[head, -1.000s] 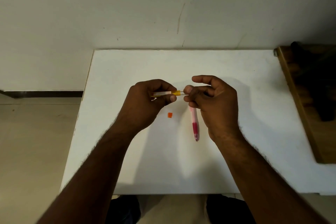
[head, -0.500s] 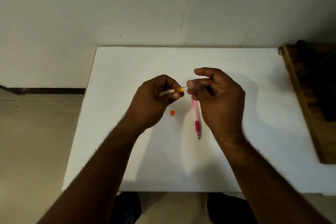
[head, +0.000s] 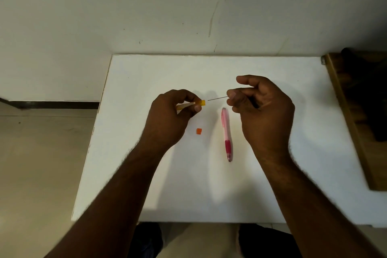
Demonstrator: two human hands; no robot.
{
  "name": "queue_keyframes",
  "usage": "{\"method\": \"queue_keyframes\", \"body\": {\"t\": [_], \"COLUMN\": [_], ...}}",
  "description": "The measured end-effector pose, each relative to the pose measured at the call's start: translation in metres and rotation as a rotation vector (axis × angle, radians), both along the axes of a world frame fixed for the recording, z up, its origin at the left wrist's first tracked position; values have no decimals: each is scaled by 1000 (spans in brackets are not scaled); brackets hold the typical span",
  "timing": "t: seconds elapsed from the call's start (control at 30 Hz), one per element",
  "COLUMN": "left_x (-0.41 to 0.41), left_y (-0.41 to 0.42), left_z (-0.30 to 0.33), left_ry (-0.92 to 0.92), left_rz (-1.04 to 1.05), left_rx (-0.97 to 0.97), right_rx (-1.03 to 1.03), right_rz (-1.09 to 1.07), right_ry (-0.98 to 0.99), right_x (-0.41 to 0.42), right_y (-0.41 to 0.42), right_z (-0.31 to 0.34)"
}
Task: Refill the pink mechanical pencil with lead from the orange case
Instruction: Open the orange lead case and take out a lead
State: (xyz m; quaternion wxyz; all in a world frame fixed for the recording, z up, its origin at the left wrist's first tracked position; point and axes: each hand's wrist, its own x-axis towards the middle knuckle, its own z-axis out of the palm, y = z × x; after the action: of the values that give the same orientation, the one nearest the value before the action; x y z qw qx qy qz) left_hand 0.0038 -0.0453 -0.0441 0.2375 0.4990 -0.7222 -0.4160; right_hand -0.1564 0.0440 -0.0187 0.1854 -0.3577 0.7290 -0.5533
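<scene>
My left hand (head: 169,115) grips the slim orange lead case (head: 200,103), which points right with its open end free. My right hand (head: 261,109) pinches a thin grey lead (head: 217,98) between thumb and forefinger; the lead is fully out of the case, with a small gap between them. The pink mechanical pencil (head: 226,132) lies on the white table (head: 146,73) below the lead, its tip toward me, and neither hand touches it. A small orange cap (head: 199,131) rests on the table left of the pencil.
A brown wooden board (head: 351,128) with a dark object on it borders the table's right side. A plain wall stands behind the table, and beige floor shows to its left.
My right hand has moved right, drawing a lead out of the case. My left hand has stayed in place with the case. The pencil and cap have not moved.
</scene>
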Motion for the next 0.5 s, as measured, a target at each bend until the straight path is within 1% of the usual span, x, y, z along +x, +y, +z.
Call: {"method": "queue_keyframes", "body": {"t": [0.13, 0.3, 0.5], "left_x": [3, -1, -8], "left_y": [-3, 1, 6], "left_z": [-12, -15, -20], "left_ry": [-137, -310, -333], "left_rz": [-2, -2, -30], "left_rx": [-154, -213, -205], "right_rx": [-9, -16, -8], "right_rz": [-54, -61, -53], "right_ry": [-87, -194, -223], "right_x": [-8, -8, -7], "right_y": [0, 0, -1], "right_z": [-1, -2, -3]}}
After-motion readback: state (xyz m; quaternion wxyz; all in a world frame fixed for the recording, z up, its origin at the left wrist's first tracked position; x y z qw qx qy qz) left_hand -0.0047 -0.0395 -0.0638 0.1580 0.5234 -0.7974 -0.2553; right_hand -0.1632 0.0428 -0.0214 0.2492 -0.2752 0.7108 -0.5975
